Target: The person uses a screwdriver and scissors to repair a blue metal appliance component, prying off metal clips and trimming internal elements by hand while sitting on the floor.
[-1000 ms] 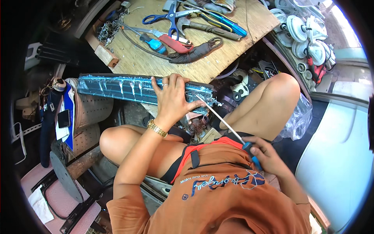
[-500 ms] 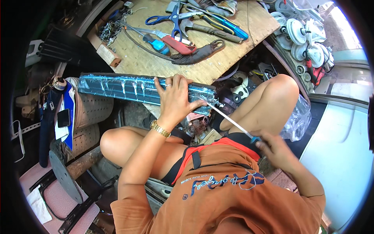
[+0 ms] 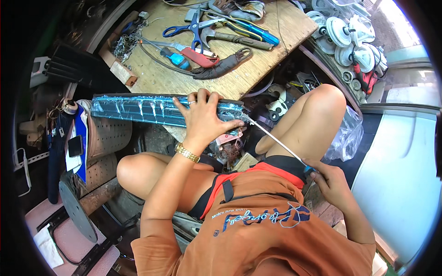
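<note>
A long blue finned metal bar lies across in front of me, above my knees. My left hand, with a gold watch at the wrist, grips the bar's right part, fingers wrapped over its top edge. My right hand is closed around the blue handle of a long screwdriver. The thin shaft runs up and left, and its tip meets the right end of the bar just beside my left thumb.
A wooden board beyond the bar carries blue-handled scissors, pliers, cutters and other hand tools. White pulley wheels are piled at the upper right. A perforated metal drum stands at left, a clear plastic bag by my right knee.
My right hand and the screwdriver handle have shifted a little right and down. The left hand keeps its grip on the bar, with the shaft tip still at the bar's end.
</note>
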{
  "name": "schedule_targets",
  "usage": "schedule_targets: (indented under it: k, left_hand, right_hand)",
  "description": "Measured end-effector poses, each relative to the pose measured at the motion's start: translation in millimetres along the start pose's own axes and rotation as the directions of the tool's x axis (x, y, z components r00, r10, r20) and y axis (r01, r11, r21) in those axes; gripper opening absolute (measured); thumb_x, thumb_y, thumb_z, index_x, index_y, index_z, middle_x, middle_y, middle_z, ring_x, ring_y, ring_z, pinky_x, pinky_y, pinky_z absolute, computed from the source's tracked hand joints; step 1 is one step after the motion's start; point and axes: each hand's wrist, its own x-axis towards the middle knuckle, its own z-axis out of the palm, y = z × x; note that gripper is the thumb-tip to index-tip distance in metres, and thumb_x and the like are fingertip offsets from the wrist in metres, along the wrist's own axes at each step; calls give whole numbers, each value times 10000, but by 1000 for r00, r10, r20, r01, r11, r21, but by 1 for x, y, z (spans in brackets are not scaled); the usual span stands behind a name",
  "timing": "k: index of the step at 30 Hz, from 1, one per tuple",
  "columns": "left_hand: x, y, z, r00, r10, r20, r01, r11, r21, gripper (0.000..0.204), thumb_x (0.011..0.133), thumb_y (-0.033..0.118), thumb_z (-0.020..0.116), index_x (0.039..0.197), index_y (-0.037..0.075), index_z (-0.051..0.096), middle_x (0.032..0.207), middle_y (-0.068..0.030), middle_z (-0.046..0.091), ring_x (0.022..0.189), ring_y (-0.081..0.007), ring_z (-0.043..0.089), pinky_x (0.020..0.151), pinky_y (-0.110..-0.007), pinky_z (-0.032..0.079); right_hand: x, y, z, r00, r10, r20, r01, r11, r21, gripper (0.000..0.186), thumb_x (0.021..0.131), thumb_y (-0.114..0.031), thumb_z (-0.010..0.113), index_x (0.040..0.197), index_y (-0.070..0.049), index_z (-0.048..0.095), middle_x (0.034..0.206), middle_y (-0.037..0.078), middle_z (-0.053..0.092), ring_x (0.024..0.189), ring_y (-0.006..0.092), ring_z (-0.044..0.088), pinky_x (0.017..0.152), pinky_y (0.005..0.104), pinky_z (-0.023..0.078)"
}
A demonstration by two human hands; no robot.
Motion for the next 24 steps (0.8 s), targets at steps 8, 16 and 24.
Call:
schedule_targets:
  k: [8,16,24]
  left_hand:
    - [-1,-1,8,1000,-3,-15,3,1000,1,981,601,816,823,1211,64,669,1315,-129,563,1314,-386,486,1105,-873,193]
    - [3,3,10,1000,-6,1,6,1000,22,975,593,846,792,1163,65,667,1252,-111,588,1263,-357,528,1121,-836,225]
    - [-5,-10,9,997,18,-72,-20,999,-27,1018,613,783,838,1317,87,601,1303,-108,575,1300,-367,511,1153,-816,173]
  right_hand:
    - [17,1,-14,995,-94,42,97,992,-80,390,943,-71,699,1329,-121,715,1029,181,769,830,375,733,762,444,584]
    - [34,1,-7,990,-91,112,85,995,57,392,977,-4,625,1358,-76,682,768,202,650,663,313,631,703,391,521]
    - [34,40,17,928,-3,372,-265,698,666,446,1126,-185,520,1560,-85,507,894,59,672,717,151,643,659,294,542]
